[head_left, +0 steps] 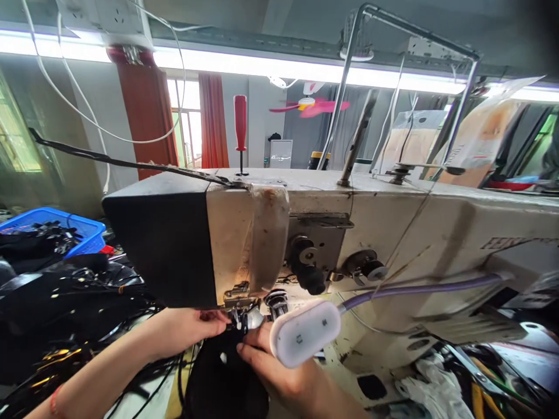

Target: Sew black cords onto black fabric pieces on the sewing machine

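Note:
A cream industrial sewing machine (402, 227) with a dark end cover fills the middle of the view. Under its head, my left hand (187, 329) pinches at the left edge of the presser foot area, and what its fingertips hold is too small to make out. Below the needle area hangs a black fabric piece (227, 378) with a small white spot. My right hand (283, 364) grips its upper right side, thumb and fingers close to the foot. A white lamp head (305, 334) on a purple flexible neck covers part of that hand.
A red-handled screwdriver (240, 125) stands upright on top of the machine. At the left are a blue basket (89, 238) and a heap of black pieces (87, 302). Scissors (471, 361) and crumpled plastic (430, 378) lie at lower right.

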`<state>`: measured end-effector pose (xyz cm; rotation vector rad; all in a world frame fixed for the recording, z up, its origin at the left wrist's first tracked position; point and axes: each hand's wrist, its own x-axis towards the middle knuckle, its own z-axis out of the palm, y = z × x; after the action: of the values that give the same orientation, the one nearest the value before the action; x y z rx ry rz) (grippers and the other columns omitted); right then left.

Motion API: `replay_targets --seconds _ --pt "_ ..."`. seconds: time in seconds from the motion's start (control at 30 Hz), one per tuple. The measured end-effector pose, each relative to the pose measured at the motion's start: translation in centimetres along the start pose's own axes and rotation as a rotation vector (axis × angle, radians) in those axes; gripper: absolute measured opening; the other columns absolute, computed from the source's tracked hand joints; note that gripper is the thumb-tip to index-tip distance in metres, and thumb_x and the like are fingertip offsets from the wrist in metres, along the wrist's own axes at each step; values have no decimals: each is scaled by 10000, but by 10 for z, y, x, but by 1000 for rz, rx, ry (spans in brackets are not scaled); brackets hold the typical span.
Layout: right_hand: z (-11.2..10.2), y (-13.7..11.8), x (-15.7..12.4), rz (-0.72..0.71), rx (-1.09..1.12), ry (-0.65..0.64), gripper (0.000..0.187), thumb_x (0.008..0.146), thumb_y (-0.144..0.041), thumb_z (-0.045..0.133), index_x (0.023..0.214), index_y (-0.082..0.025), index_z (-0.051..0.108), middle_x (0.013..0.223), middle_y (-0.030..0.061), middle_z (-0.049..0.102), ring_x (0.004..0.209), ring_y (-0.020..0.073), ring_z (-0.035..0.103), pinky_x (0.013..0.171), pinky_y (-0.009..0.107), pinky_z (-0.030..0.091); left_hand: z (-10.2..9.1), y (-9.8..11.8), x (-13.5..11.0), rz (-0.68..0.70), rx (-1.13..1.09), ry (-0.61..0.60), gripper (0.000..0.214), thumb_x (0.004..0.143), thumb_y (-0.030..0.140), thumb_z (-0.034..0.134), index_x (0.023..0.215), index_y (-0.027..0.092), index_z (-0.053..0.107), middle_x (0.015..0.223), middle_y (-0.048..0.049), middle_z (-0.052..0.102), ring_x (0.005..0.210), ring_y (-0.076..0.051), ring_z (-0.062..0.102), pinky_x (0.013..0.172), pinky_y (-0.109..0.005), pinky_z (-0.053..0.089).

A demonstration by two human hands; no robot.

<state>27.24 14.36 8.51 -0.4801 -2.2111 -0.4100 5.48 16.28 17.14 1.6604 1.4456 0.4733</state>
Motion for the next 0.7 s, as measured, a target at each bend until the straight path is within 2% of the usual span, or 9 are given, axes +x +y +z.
replay_targets --seconds 0.1,0.2,0.4,0.47,0.6,0.7 --pt "7 4 -6 8 -28 19 216 896 -91 559 1051 -171 685 939 104 719 890 206 671 855 365 559 9 3 -2 -64 -64 69 406 538 469 631 810 191 745 923 -25 767 986 -283 643 899 -327 469" --pt "10 4 -6 -25 -27 48 186 893 -106 577 1030 -147 695 891 113 713 830 205 675 821 373 568 17 -1 -1 -86 -122 131 421 520 485 626 777 169 732 886 -46 763 953 -290 647 869 -338 482" --pt "0 0 -5 9 -2 -17 273 833 -21 565 1053 -123 688 852 106 718 785 196 666 750 328 569 27 -12 4 -25 -212 170 456 546 500 640 812 141 733 873 -68 760 916 -293 650 841 -351 490" --pt "3 2 -12 87 82 -30 255 845 -64 563 1055 -140 687 854 98 721 791 202 680 773 319 571 28 -15 5 -5 -236 166 464 550 496 658 830 134 736 879 -72 762 915 -294 650 843 -351 491" --pt "15 13 -28 405 143 -32 278 903 -199 529 1147 -147 652 969 119 735 876 237 713 867 339 573 28 -24 8 5 -224 153 438 604 498 672 824 127 752 861 -73 763 896 -298 656 799 -344 501" --pt "19 18 -28 457 211 -96 299 918 -186 510 1186 -171 641 1061 96 733 975 219 706 941 295 543 29 -27 9 35 -240 130 413 637 491 677 830 136 763 864 -62 768 894 -293 664 768 -323 514"
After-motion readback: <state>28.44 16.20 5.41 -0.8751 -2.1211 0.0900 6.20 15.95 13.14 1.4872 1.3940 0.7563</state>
